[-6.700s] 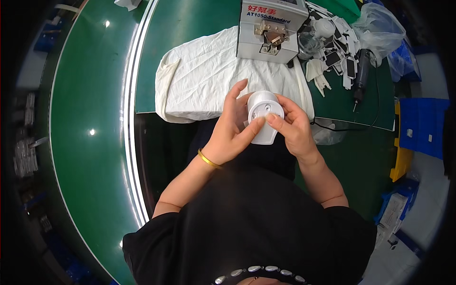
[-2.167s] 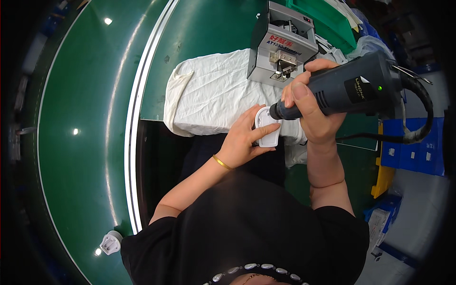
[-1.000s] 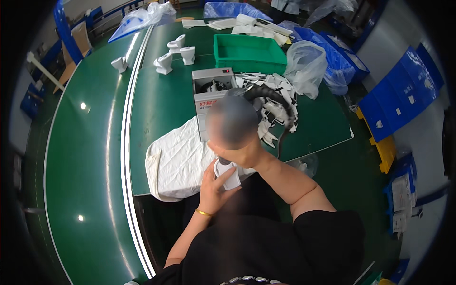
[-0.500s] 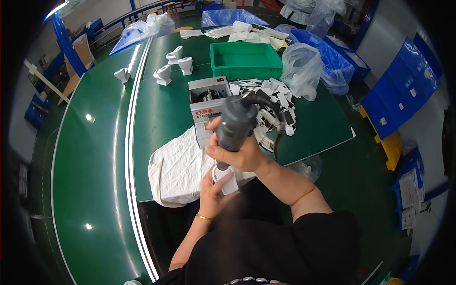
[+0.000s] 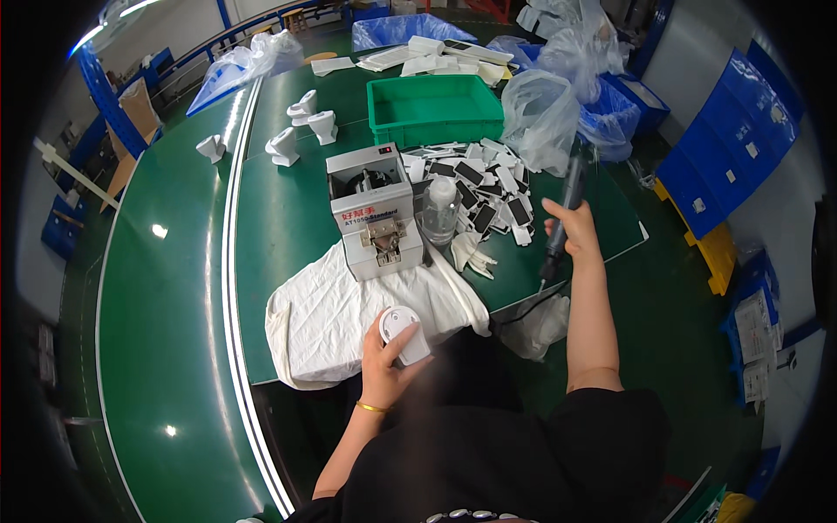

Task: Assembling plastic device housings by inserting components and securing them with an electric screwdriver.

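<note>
My left hand (image 5: 388, 362) is closed around a white plastic part (image 5: 400, 321) with a round, recessed end facing up, above the front edge of a white cloth (image 5: 318, 309). Out to the right, over the table's right side, my right hand (image 5: 575, 228) has its fingers around a dark electric screwdriver (image 5: 554, 257). The tool is tilted and slightly blurred, its tip pointing down and well apart from the white part. A grey screw-feeding machine (image 5: 370, 209) stands on the cloth, in front of my left hand.
Beside the machine stands a clear bottle (image 5: 442, 213). Behind it lie a heap of small white and black pieces (image 5: 488, 187) and a green bin (image 5: 436, 135). Several white parts (image 5: 282, 146) stand at left. A plastic bag (image 5: 540, 118) hangs at the far right edge.
My right hand has lifted the screwdriver off the white part and swung it out to the right. The bottle and machine front are uncovered. My left hand keeps its hold.
</note>
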`<state>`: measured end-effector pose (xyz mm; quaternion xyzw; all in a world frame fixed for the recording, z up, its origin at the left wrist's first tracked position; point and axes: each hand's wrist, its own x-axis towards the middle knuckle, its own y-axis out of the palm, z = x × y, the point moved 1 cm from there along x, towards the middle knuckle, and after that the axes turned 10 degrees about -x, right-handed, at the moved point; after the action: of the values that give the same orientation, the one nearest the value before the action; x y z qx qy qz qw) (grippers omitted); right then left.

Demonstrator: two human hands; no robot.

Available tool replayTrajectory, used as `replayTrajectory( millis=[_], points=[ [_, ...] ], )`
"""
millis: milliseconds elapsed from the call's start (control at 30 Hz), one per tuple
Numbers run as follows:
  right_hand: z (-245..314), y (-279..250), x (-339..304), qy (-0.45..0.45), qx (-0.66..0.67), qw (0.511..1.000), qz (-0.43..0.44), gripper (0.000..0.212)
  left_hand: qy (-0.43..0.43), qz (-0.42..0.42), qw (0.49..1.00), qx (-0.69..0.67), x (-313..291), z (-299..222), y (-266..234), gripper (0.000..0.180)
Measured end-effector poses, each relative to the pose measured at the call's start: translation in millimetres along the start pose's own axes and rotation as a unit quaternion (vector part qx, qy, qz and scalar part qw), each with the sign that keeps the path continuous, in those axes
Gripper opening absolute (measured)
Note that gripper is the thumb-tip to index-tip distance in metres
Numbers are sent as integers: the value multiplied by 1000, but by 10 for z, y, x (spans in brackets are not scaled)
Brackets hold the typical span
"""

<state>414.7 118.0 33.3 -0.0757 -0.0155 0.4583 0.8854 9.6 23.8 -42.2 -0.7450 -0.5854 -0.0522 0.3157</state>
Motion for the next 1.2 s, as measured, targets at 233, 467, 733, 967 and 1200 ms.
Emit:
replayTrajectory(
  millis=[233, 467, 733, 967, 1200],
  points=[
    [-626, -289, 545, 26, -156, 986, -61, 21, 19, 2, 1000, 21, 19, -40, -10, 66],
    [-579, 48, 851, -17, -285, 958, 11, 33, -5, -1, 1000, 10, 11, -38, 10, 64],
    [-918, 47, 1098, -86, -207, 974, 40, 41, 6, 0, 1000, 9, 18, -52, -24, 64],
    [-769, -31, 593, -98, -244, 963, -60, 66, 5, -5, 1000, -21, 33, -66, -58, 66],
    [-482, 343, -72, -201, -173, 964, -16, 44, -11, -16, 999, -46, -23, -16, -109, 102]
  ],
)
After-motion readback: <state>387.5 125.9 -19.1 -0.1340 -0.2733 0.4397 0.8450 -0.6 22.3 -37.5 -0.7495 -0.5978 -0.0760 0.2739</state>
